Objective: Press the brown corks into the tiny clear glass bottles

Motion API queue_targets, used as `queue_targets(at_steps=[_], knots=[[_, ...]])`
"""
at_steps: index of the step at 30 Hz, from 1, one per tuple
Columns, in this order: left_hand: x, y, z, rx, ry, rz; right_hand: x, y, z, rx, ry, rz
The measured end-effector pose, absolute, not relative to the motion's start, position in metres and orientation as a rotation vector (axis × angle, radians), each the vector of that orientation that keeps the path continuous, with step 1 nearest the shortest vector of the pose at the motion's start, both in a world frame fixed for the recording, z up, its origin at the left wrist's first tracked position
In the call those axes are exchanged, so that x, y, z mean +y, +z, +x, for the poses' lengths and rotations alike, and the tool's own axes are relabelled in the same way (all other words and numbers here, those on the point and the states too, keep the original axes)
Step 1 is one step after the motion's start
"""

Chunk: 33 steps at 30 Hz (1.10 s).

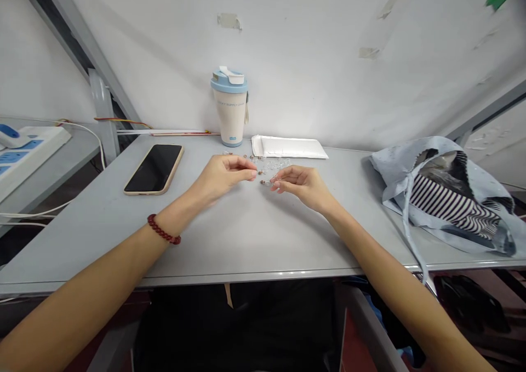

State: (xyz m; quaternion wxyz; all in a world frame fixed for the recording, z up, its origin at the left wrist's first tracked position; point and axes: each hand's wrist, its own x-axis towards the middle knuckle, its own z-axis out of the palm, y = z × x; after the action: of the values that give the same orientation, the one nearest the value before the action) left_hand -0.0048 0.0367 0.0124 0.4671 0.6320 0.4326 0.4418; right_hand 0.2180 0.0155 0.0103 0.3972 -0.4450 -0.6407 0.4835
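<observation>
My left hand point(230, 176) is above the grey table, thumb and fingertips drawn together in a pinch. Whatever is between them, if anything, is too small to make out. Opposite it, my right hand point(298, 184) pinches a thin clear strand with small brown beads point(262, 182) at its left end, which points toward my left fingertips. Behind both hands lies a loose heap of clear pieces point(274, 165), with several brown beads point(251, 157) scattered beside it. A dark red beaded bracelet point(163, 230) circles my left wrist.
A cream cup with a blue lid point(230, 109) stands by the wall, beside a white padded envelope point(291, 147). A phone point(154, 169) lies at left. On the right sits a pale blue cloth bag point(394, 169) with striped fabric inside. A power strip point(36, 147) is far left.
</observation>
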Motion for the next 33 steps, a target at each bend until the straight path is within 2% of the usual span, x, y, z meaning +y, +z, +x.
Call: queue_targets(at_steps=[8,24,33], knots=[[0.024,0.002,0.014,0.946,1.141,1.443,0.010,0.004,0.207,-1.600,1.384,-0.997],[0.021,-0.001,0.014,0.828,1.189,2.006,0.011,0.002,0.206,-1.404,1.450,-0.993],[0.019,-0.012,0.018,0.815,1.391,2.411,0.010,-0.002,0.205,-1.364,1.569,-0.975]])
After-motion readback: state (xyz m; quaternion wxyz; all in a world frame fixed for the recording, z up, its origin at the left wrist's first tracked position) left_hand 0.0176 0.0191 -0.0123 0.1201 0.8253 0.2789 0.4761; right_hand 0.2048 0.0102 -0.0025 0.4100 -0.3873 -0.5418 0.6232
